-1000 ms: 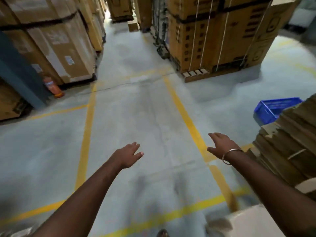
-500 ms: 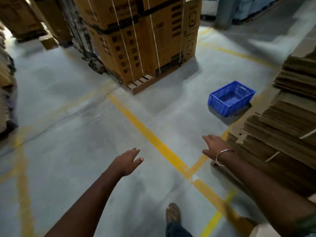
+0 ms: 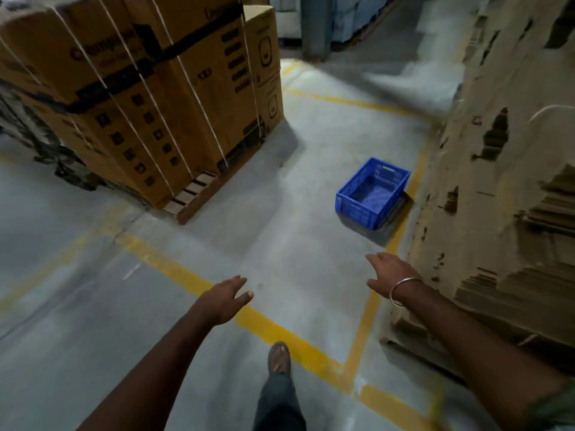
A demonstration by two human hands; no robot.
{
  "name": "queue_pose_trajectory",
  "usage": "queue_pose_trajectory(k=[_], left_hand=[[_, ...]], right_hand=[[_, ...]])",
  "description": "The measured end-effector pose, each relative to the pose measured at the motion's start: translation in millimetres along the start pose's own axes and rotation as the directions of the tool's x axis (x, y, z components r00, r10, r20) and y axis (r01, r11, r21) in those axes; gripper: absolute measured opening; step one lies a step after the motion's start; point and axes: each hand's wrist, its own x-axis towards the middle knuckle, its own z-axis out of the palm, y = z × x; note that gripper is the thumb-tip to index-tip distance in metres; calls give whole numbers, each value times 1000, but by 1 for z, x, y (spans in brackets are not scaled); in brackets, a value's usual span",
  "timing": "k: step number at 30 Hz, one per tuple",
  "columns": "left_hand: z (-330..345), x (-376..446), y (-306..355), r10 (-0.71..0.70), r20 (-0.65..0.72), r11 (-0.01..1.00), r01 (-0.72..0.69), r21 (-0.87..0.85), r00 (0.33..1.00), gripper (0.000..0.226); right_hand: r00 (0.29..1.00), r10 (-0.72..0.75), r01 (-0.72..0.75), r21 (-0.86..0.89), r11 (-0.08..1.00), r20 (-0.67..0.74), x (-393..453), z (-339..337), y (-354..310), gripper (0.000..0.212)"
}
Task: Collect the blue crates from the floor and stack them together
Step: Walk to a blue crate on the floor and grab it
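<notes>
I held both arms out ahead of me, low and free, because there was nothing yet to carry. My left hand (image 3: 225, 298) hung over the floor (image 3: 93, 306) with its fingers loose and nearly straight, holding nothing. My right hand (image 3: 390, 275) reached further forward, palm down, fingers spread a little and likewise empty, a metal bangle (image 3: 401, 292) sitting at the wrist. I judge that reach was aimed at the crate, which lay ahead of it but well apart from my fingers.

The blue crate (image 3: 371, 194) stood on the floor, upright, mouth open to the ceiling and with nothing I could make out inside. It sat just beside the tall stack of flattened cardboard (image 3: 504, 188) on my right, across the open aisle from the strapped cartons on a pallet (image 3: 149, 98) on my left. I suppose it had been left there simply to keep the aisle passable.

Its long axis ran away from me and slightly to the right, roughly along the yellow floor line (image 3: 404, 225) beside it. One short end faced me, so I judged a grip on the two long rims would suit best. My foot (image 3: 279, 357) was stepping over the yellow corner marking toward it. No other crate showed.
</notes>
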Motion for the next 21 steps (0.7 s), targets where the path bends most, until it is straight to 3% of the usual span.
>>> queue_pose_trajectory(k=[2, 6, 12, 16, 21], left_hand=[[-26, 51, -13, 34, 7, 999, -34, 35, 999, 71], [-94, 153, -27, 134, 31, 986, -136, 100, 991, 76], [-180, 271, -8, 247, 41, 959, -250, 133, 968, 66], [-211, 356, 3, 266, -23, 956, -261, 136, 964, 64], [-244, 469, 19, 286, 19, 943, -285, 170, 958, 65]], right_hand=[[998, 58, -58, 12, 998, 5, 36, -11, -4, 72], [989, 146, -146, 40, 988, 2, 107, -43, -17, 72], [966, 257, -255, 152, 955, 5, 191, -79, -23, 68], [948, 317, -309, 256, 916, 10, 258, -92, -14, 70], [919, 390, -384, 345, 856, 56, 359, -110, 9, 80]])
